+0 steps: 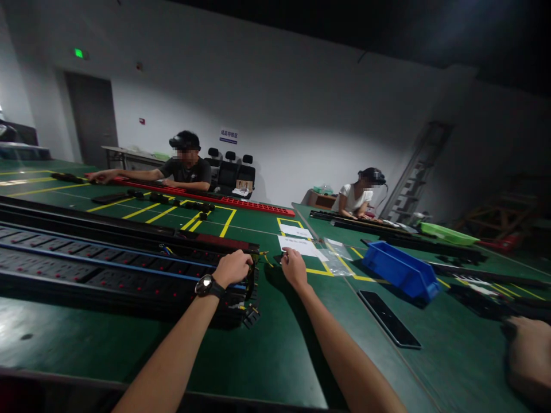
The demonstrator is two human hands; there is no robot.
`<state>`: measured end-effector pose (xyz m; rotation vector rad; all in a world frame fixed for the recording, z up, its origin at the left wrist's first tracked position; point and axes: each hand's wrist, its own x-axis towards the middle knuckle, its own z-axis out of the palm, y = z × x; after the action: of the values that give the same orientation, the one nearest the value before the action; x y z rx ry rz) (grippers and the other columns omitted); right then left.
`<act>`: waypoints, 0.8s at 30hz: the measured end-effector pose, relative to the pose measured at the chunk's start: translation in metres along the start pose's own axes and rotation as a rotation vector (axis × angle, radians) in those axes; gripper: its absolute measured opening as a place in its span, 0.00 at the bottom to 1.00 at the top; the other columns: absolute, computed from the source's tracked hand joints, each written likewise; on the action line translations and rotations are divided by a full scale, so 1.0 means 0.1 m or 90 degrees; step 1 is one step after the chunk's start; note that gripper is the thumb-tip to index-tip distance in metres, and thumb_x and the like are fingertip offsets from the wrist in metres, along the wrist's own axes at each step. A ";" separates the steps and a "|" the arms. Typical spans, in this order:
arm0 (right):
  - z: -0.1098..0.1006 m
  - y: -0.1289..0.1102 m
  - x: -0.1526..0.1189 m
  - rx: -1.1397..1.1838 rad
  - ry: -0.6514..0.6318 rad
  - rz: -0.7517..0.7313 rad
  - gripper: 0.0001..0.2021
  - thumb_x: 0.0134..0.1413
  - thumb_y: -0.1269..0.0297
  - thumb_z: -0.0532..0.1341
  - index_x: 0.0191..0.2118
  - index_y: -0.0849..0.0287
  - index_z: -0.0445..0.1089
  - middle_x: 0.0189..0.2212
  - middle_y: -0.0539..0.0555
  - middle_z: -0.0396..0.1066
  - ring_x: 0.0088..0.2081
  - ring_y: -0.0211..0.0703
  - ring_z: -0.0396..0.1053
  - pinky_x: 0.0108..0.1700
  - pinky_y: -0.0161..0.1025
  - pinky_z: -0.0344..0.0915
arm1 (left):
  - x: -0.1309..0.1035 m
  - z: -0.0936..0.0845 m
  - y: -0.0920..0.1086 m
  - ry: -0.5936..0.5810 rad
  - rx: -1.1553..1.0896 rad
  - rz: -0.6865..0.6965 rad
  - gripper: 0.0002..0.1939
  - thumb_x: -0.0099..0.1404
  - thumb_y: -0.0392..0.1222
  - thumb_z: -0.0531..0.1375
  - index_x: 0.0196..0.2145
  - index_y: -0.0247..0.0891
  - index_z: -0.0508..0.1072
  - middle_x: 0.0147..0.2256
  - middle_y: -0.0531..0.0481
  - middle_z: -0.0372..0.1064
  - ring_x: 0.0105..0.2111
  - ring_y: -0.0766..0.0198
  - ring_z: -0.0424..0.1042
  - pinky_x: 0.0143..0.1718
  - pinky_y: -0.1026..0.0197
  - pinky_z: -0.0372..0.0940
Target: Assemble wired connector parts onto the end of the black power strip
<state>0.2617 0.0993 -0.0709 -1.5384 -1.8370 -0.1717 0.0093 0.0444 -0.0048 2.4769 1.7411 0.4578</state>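
Several long black power strips [129, 275] with red marks and blue edge lines lie side by side across the left of the table. My left hand [232, 268], wearing a wristwatch [206, 285], curls its fingers over their right end. Loose wires [266, 258] stick out there, yellow among them. Just right of those wires, my right hand [294, 267] is closed in a pinch above the table; a small dark bit shows at its fingertips, too small to name. A black connector piece [251, 314] hangs at the strips' near corner.
White paper sheets [301, 245] and a clear plastic bag [338, 256] lie beyond my right hand. To the right are a blue bin [400, 269] and a phone-like slab [388, 318]. Another person's hand [531, 350] is at the right edge; two people work across the table.
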 end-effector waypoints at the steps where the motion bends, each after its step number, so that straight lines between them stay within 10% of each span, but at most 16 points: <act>1: -0.04 0.05 -0.01 -0.025 -0.005 0.010 0.20 0.61 0.73 0.53 0.56 0.60 0.72 0.48 0.59 0.75 0.51 0.49 0.70 0.54 0.40 0.64 | 0.00 -0.01 0.00 -0.002 0.000 0.000 0.20 0.66 0.38 0.52 0.47 0.49 0.80 0.51 0.46 0.75 0.47 0.53 0.77 0.50 0.52 0.70; 11: 0.00 -0.02 -0.06 -0.130 -0.124 -0.016 0.23 0.66 0.66 0.55 0.64 0.59 0.67 0.59 0.62 0.71 0.59 0.56 0.65 0.56 0.45 0.62 | -0.01 -0.05 0.01 -0.013 0.000 -0.002 0.20 0.67 0.38 0.51 0.48 0.50 0.79 0.52 0.47 0.74 0.48 0.53 0.77 0.51 0.52 0.70; 19: -0.04 -0.01 -0.04 -0.128 -0.199 0.102 0.42 0.68 0.49 0.56 0.76 0.63 0.36 0.53 0.67 0.75 0.53 0.58 0.71 0.51 0.46 0.62 | 0.02 -0.03 -0.01 -0.014 0.007 -0.004 0.20 0.67 0.38 0.50 0.48 0.49 0.79 0.52 0.46 0.74 0.49 0.51 0.77 0.51 0.50 0.70; 24: -0.05 0.01 -0.03 -0.135 -0.210 0.052 0.27 0.69 0.51 0.55 0.68 0.57 0.62 0.53 0.64 0.75 0.52 0.57 0.71 0.51 0.45 0.63 | 0.01 -0.05 0.00 -0.014 0.010 -0.002 0.20 0.67 0.39 0.50 0.49 0.50 0.79 0.52 0.47 0.74 0.49 0.51 0.77 0.50 0.50 0.70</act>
<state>0.2646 0.0946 -0.0691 -1.8768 -2.0562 -0.0792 0.0083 0.0447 -0.0001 2.4798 1.7476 0.4156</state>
